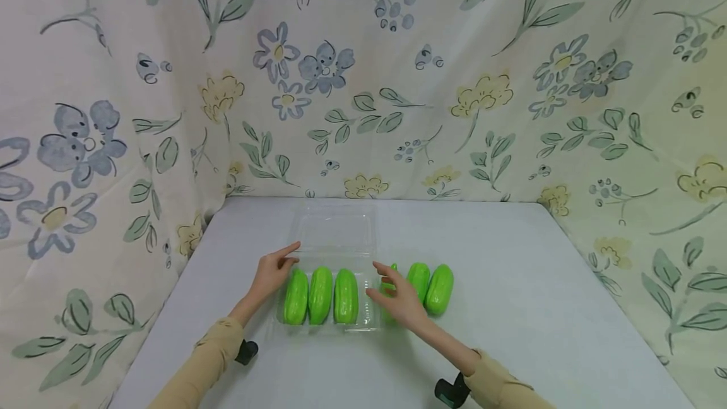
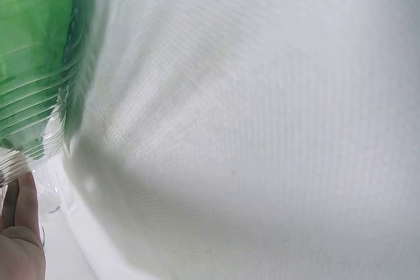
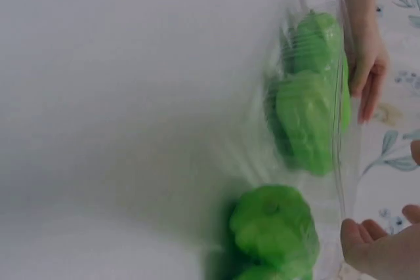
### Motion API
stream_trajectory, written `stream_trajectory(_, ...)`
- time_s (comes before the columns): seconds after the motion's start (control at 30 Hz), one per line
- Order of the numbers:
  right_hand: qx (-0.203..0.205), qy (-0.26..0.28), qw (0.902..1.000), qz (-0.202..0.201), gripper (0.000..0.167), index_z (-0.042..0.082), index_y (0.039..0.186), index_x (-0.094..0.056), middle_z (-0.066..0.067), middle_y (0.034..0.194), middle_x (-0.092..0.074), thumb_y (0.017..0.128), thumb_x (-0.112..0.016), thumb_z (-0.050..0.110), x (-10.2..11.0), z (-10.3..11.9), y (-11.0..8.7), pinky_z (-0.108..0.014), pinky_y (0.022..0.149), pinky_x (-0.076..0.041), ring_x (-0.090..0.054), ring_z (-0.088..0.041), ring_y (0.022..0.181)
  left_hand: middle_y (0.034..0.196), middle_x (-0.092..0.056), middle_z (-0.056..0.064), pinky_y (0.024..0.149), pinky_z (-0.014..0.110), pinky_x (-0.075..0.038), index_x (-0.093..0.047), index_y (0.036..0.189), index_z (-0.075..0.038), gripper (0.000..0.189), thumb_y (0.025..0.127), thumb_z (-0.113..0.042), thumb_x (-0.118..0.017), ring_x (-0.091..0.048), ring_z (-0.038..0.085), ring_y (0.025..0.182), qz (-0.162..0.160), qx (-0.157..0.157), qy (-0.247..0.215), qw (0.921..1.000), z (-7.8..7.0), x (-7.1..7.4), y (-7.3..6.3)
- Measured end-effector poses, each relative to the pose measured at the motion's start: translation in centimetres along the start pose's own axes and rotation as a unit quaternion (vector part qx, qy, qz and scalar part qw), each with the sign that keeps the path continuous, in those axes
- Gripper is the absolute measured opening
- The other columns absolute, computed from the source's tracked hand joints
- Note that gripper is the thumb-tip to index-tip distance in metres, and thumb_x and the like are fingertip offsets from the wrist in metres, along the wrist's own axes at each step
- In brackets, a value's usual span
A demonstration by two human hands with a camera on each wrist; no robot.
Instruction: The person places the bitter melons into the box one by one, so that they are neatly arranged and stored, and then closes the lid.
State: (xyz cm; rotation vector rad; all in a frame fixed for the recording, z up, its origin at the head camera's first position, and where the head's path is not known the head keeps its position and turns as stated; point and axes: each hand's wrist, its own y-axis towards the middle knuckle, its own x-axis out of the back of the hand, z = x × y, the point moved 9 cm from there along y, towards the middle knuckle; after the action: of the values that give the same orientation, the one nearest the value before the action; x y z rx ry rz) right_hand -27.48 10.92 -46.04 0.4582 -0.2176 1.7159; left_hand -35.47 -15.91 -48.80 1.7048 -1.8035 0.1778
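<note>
A clear plastic clamshell box (image 1: 363,326) lies on the table with its lid (image 1: 335,230) folded back. Three shiny green cucumbers (image 1: 320,295) stand side by side in its base, leaving a gap at the right end. My left hand (image 1: 272,271) is at the box's upper left corner, fingertips right at the rim and fingers fairly straight. Over the right rim, my right hand (image 1: 402,300) has its fingers spread, with its thumb (image 3: 353,240) close to the edge in the right wrist view. A loose cucumber (image 1: 389,284) is partly hidden behind this hand.
Two more cucumbers, one in the middle (image 1: 419,278) and one at the outer right (image 1: 440,289), lie beside the box on the white table (image 1: 528,308). A flowered cloth (image 1: 363,81) hangs behind the table and along both sides.
</note>
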Motion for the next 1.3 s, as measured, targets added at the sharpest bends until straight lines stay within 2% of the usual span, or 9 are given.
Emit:
stream_trajectory(0.23,0.0,-0.04,0.999,-0.019,0.054,0.005,0.135,-0.05,-0.022,0.131,-0.055,0.086,-0.069,0.019,2.5,-0.2,-0.2,-0.05,0.093,-0.047,-0.053,-0.041,0.116,0.097,-0.071,0.022,0.042,0.02,-0.031,-0.058,0.128,-0.001,0.039,0.091,0.007,-0.053,-0.03,0.0,0.042,-0.002,-0.007,-0.001,1.0,0.0,0.0,0.0)
stream_trajectory(0.43,-0.024,-0.046,0.9984,-0.021,0.056,0.008,0.138,-0.048,-0.022,0.135,-0.052,0.087,-0.068,0.018,4.1,-0.8,-0.2,-0.052,0.096,-0.045,-0.051,-0.041,0.12,0.096,-0.072,0.022,0.042,0.02,-0.031,-0.058,0.128,-0.001,0.039,0.09,0.007,-0.053,-0.032,0.0,0.043,-0.004,-0.008,-0.001,1.0,0.0,0.0,0.0)
stream_trajectory(0.57,-0.038,-0.069,0.9966,-0.025,0.057,0.009,0.139,-0.047,-0.02,0.136,-0.051,0.088,-0.068,0.02,5.4,-1.3,-0.4,-0.052,0.097,-0.044,-0.05,-0.041,0.121,0.095,-0.072,0.022,0.043,0.019,-0.031,-0.059,0.128,0.0,0.039,0.09,0.008,-0.053,-0.032,0.001,0.043,-0.004,-0.006,-0.002,1.0,0.0,0.1,0.1)
stream_trajectory(0.83,-0.074,-0.15,0.9853,-0.032,0.058,0.007,0.139,-0.046,-0.025,0.13,-0.055,0.089,-0.066,0.027,8.6,-2.2,-0.9,-0.053,0.091,-0.047,-0.054,-0.044,0.116,0.098,-0.071,0.024,0.042,0.02,-0.03,-0.057,0.129,0.0,0.039,0.091,0.006,-0.053,-0.029,0.0,0.042,0.003,-0.006,-0.009,0.9999,0.1,0.0,0.0)
stream_trajectory(1.3,-0.126,-0.204,0.9699,-0.041,0.058,0.0,0.141,-0.04,-0.034,0.133,-0.048,0.092,-0.059,0.025,13.2,-5.6,-0.9,-0.056,0.093,-0.045,-0.049,-0.05,0.118,0.098,-0.07,0.025,0.042,0.02,-0.03,-0.058,0.129,-0.004,0.04,0.091,0.006,-0.052,-0.03,0.0,0.043,0.003,-0.005,-0.01,0.9999,0.1,0.0,-0.1)
